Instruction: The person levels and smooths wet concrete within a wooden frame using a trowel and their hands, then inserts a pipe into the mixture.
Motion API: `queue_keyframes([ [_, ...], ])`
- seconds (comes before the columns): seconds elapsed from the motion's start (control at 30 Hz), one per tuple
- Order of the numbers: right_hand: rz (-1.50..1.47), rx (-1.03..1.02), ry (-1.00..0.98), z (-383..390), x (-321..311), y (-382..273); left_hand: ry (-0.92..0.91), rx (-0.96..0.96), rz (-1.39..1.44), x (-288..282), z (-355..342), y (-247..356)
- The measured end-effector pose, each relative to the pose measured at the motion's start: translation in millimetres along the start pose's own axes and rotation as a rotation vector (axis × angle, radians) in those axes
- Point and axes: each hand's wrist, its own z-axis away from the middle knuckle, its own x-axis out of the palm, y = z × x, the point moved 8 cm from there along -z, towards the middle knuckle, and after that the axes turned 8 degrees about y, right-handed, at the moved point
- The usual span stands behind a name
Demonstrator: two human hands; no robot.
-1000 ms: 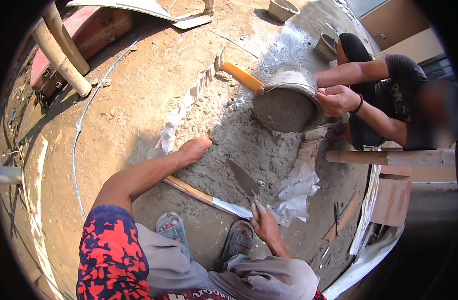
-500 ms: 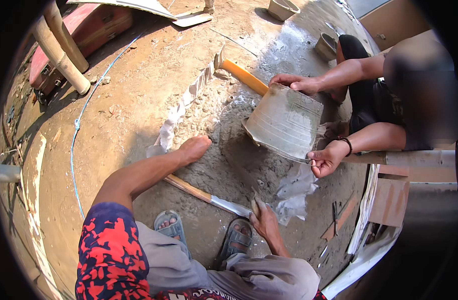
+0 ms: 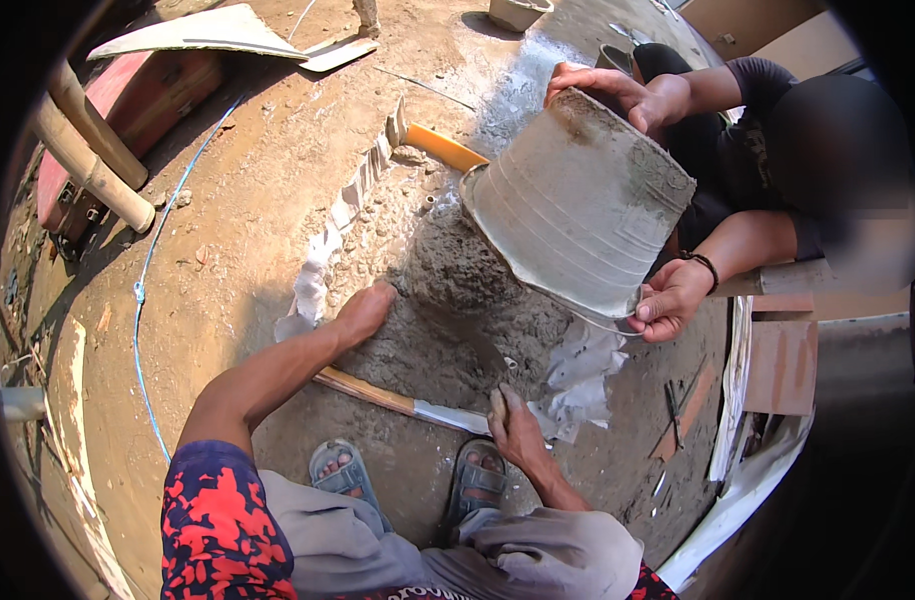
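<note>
My left hand [image 3: 366, 312] is closed in a fist low over the wet mortar [image 3: 378, 245], beside the formwork's left edge; whether anything is inside it is hidden. My right hand [image 3: 521, 432] grips the handle of a trowel [image 3: 496, 355], its dark blade lying in the mortar. Across from me a co-worker holds a tilted grey bucket [image 3: 583, 205] with both hands, one at the base and one at the rim. A heap of dark mortar [image 3: 458, 265] lies below its mouth.
Around the mortar stand an orange board [image 3: 446, 147], crumpled white sheeting [image 3: 583, 370] and a wooden strip [image 3: 368, 390] near my feet. A blue cord [image 3: 143, 290] runs along the ground at left. Bamboo poles [image 3: 96, 150] lean by a red case [image 3: 178, 95].
The co-worker has lifted and tipped the bucket further, and a mortar heap now shows beneath its mouth. My hands stay in nearly the same places while the view shifts slightly.
</note>
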Motion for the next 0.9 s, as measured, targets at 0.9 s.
queue_keyframes([
  [0.9, -0.290, 0.372, 0.208, -17.3, -30.0, 54.5, 0.006, -0.088, 0.029, -12.3, -0.5, 8.7],
])
